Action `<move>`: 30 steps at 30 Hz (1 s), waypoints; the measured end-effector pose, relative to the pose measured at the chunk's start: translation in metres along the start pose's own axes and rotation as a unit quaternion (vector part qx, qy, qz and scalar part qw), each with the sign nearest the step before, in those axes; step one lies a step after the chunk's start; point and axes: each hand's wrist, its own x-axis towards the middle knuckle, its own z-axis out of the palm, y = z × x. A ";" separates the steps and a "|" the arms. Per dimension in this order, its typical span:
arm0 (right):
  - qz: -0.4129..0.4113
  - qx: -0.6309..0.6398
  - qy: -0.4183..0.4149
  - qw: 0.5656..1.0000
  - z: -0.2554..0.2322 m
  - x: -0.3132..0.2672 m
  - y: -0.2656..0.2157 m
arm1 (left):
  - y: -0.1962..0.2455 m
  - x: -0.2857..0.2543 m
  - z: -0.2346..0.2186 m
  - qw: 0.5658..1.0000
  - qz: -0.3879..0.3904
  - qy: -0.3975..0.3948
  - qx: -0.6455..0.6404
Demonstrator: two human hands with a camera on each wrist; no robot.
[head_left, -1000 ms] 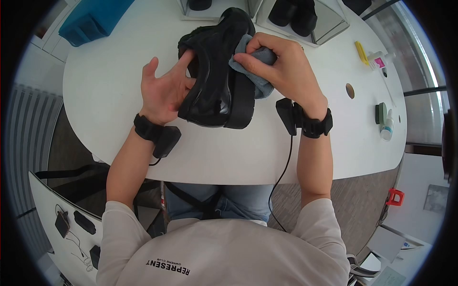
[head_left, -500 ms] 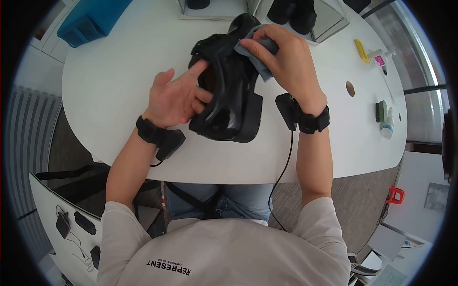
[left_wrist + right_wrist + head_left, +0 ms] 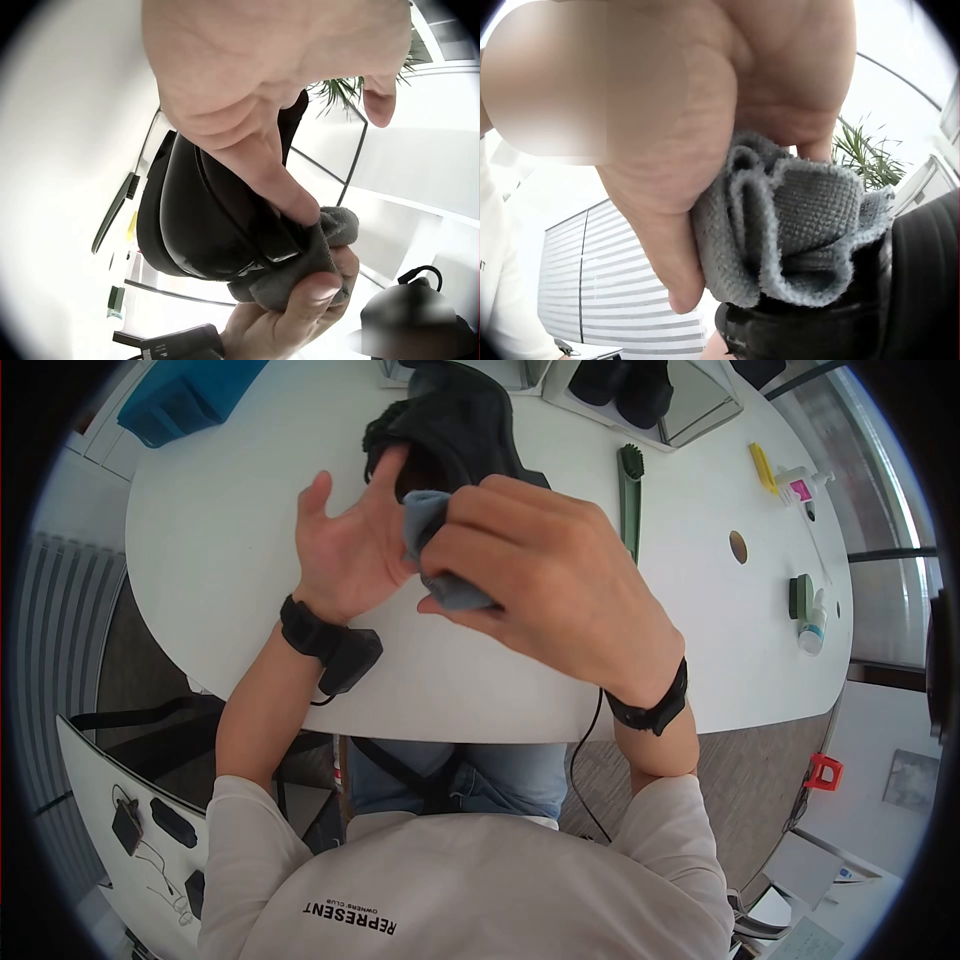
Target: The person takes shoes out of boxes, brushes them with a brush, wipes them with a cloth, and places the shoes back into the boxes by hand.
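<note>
A glossy black shoe with a thick sole (image 3: pixel 465 420) is held off the white table, its heel end toward the person. The left hand (image 3: pixel 350 550) has fingers inside the shoe's opening, with its thumb sticking out free; the left wrist view shows one long finger lying straight along the shoe (image 3: pixel 202 217). The right hand (image 3: pixel 560 575) grips a folded grey-blue cloth (image 3: pixel 425 515) at the opening's near edge, beside the left fingers. In the right wrist view the cloth (image 3: pixel 810 217) is bunched against the shoe's dark rim. The shoe's toe is partly cut off in the head view.
A green brush (image 3: pixel 630 500) lies on the table (image 3: pixel 240 560) right of the shoe. Black shoes (image 3: pixel 640 395) stand in a clear case behind. A teal holder (image 3: pixel 185 405) is at the back left; bottles (image 3: pixel 813 625), a yellow item (image 3: pixel 763 468) and a green block (image 3: pixel 800 597) are at right.
The right hand has brought the cloth from the shoe's right side down and left to the opening's edge. The shoe has shifted up and left with the left hand, and the brush has come into view.
</note>
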 end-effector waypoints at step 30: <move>0.172 -0.005 0.061 0.983 -0.033 -0.018 0.087 | 0.004 -0.004 -0.018 0.974 -0.208 -0.061 0.065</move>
